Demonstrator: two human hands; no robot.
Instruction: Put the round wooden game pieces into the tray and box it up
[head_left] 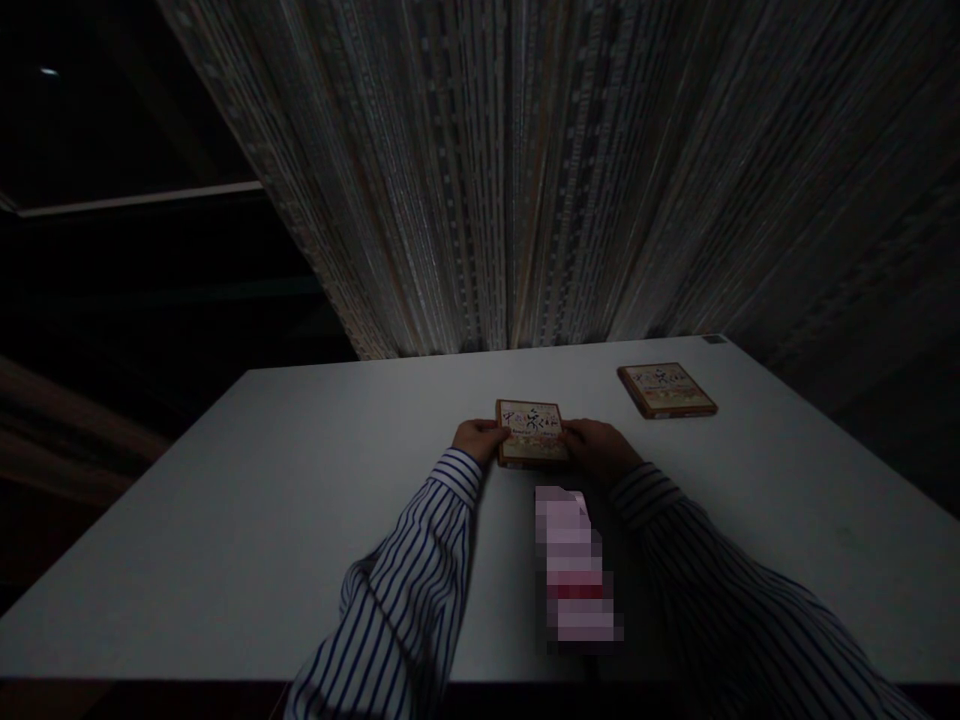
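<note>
A flat square box (pixel 533 433) with a brown edge and a cream, printed top is held between my two hands near the middle of the white table (pixel 300 520). My left hand (pixel 481 440) grips its left edge, with the thumb over the top. On the right edge, my right hand (pixel 600 449) has its fingers closed round the box in the same way. A second box (pixel 667 390) of the same look lies flat on the table, further back and to the right of my right hand.
Between my forearms lies a pixelated pink and white object (pixel 574 560), near the table's front edge. Behind the table hangs a striped string curtain (pixel 480 180). A small dark patch (pixel 714 339) marks the table's back right corner. The left background is dark.
</note>
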